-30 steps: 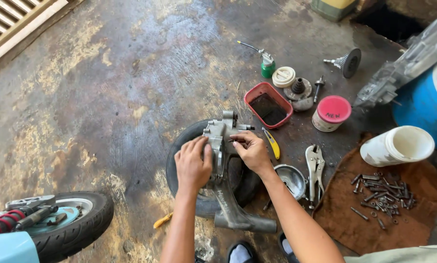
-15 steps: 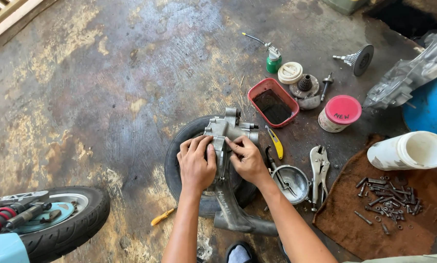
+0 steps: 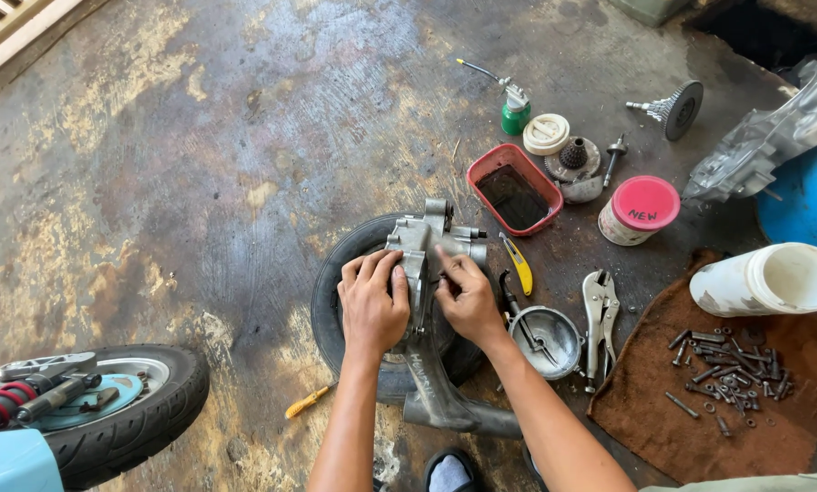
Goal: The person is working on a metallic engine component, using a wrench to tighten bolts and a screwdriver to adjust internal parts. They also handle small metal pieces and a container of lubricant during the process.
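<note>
Down on the stained concrete floor [image 3: 199,164], a scooter [image 3: 71,419] is poking its wheel in at the lower left corner, and a black tyre [image 3: 335,305] is lying flat near the bottom edge, carrying a grey metal engine casing [image 3: 422,246] across its middle. Both hands are pressing on that casing: the left hand [image 3: 372,305] is spreading flat over its left side, fingers curled down onto the metal, while the right hand [image 3: 467,296] is gripping the right side, fingers bent around it with the index finger pointing up along the part. Towards the right edge, a brown cloth [image 3: 663,428] is holding a scatter of bolts [image 3: 727,369], with a white plastic tub [image 3: 773,278] lying on its side just above. Further up, a red tray [image 3: 515,189] of dark oil is sitting beside a pink-lidded jar [image 3: 641,210]. Between casing and cloth, a small metal bowl [image 3: 545,342] and locking pliers [image 3: 600,319] are resting side by side, a yellow-handled knife [image 3: 518,264] just above them.
</note>
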